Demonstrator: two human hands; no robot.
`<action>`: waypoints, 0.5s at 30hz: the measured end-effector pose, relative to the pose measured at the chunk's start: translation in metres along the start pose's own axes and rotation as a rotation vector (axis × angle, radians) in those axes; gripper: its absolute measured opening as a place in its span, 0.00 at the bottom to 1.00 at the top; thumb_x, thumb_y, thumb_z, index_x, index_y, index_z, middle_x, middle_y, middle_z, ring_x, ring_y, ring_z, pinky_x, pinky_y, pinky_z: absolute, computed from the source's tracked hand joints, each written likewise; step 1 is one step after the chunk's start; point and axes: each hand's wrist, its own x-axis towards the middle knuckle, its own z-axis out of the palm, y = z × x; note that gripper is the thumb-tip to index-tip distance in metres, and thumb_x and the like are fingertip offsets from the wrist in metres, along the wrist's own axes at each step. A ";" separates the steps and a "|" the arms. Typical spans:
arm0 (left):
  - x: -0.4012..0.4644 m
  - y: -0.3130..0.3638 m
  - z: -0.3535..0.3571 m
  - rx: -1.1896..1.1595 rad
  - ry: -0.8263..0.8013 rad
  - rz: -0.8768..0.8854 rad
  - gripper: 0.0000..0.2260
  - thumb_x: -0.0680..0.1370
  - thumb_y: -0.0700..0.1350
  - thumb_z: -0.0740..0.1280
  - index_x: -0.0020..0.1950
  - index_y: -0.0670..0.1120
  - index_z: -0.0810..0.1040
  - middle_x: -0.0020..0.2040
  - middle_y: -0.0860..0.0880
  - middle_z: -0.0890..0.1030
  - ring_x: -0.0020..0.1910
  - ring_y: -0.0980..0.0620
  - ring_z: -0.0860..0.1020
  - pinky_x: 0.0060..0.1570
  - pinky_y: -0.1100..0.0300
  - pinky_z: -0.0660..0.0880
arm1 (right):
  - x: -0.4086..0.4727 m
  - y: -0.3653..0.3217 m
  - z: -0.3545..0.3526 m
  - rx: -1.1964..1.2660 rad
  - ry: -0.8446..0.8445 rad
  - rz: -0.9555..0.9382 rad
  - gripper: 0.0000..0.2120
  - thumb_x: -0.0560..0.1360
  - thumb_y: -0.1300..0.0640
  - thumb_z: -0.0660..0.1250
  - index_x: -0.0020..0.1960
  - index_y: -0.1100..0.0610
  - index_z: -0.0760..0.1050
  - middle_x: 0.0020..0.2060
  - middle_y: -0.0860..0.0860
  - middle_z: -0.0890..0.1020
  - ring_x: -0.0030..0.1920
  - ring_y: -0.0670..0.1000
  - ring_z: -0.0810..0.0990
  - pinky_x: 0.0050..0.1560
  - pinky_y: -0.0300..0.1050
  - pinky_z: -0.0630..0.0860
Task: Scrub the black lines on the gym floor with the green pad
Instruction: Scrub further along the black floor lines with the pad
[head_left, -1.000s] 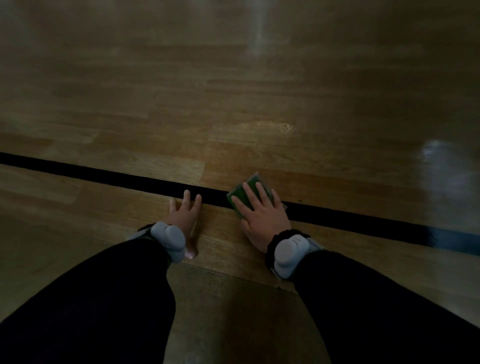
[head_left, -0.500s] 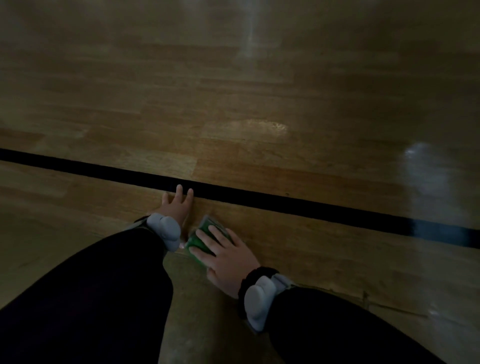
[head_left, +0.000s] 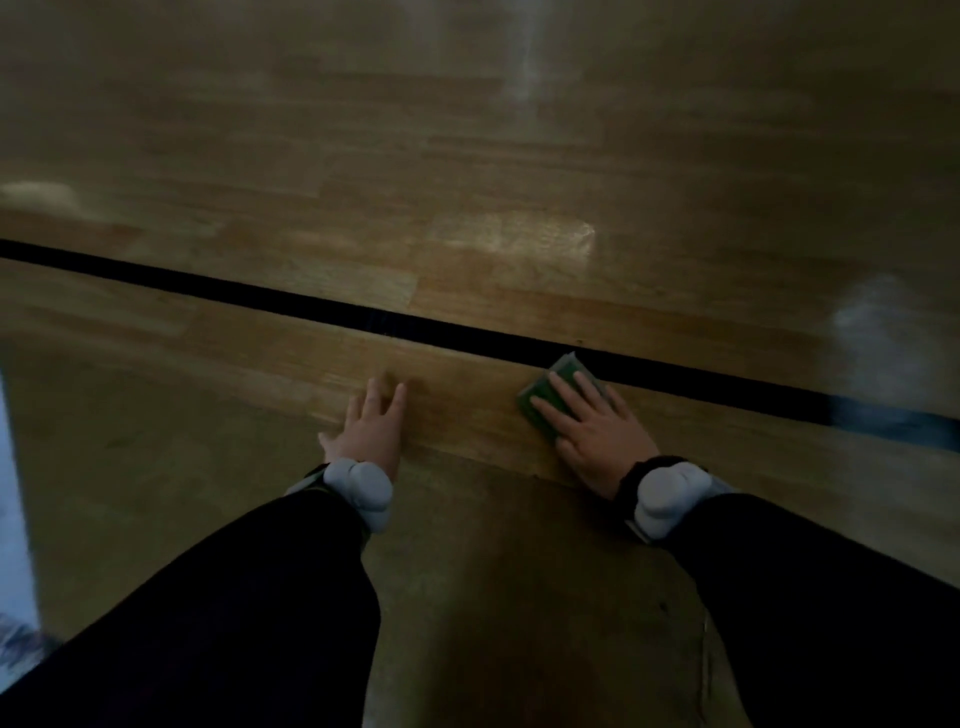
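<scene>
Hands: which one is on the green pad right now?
The right hand, fingers flat on the green pad at the near edge of the black line. The left hand rests on bare floor, short of the line.

Dim, soft, motion-blurred view — pale glare patches on the floor (head_left: 519, 156).

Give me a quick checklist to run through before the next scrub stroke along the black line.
1. Green pad under the right hand: ok, straight fingers press it flat.
2. Pad reaching the black line: ok, its far corner meets the line's near edge.
3. Pad centred on the line: not ok, most of it lies on bare wood.
4. Left hand bracing on the gym floor: ok, flat, short of the line.
5. Line already clean: cannot tell, frame dim and blurred.
</scene>
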 end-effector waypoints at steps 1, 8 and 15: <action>-0.006 -0.001 0.003 -0.007 0.009 -0.006 0.39 0.77 0.30 0.59 0.78 0.55 0.42 0.78 0.48 0.39 0.77 0.42 0.42 0.69 0.32 0.57 | -0.008 -0.001 0.003 -0.001 -0.007 -0.002 0.25 0.82 0.48 0.45 0.77 0.42 0.40 0.77 0.47 0.37 0.77 0.53 0.36 0.75 0.54 0.38; -0.032 0.001 -0.004 -0.013 0.047 0.021 0.38 0.78 0.32 0.61 0.78 0.53 0.43 0.78 0.46 0.38 0.77 0.42 0.43 0.71 0.38 0.59 | -0.052 -0.039 0.020 -0.041 -0.084 -0.166 0.26 0.83 0.48 0.46 0.77 0.42 0.38 0.77 0.49 0.35 0.76 0.55 0.33 0.73 0.55 0.33; -0.050 0.017 0.002 0.080 0.075 0.089 0.38 0.77 0.32 0.62 0.78 0.51 0.43 0.78 0.45 0.37 0.78 0.43 0.44 0.72 0.43 0.61 | -0.095 -0.079 0.040 -0.010 -0.194 -0.445 0.27 0.82 0.49 0.51 0.77 0.41 0.42 0.77 0.47 0.37 0.71 0.51 0.28 0.69 0.57 0.28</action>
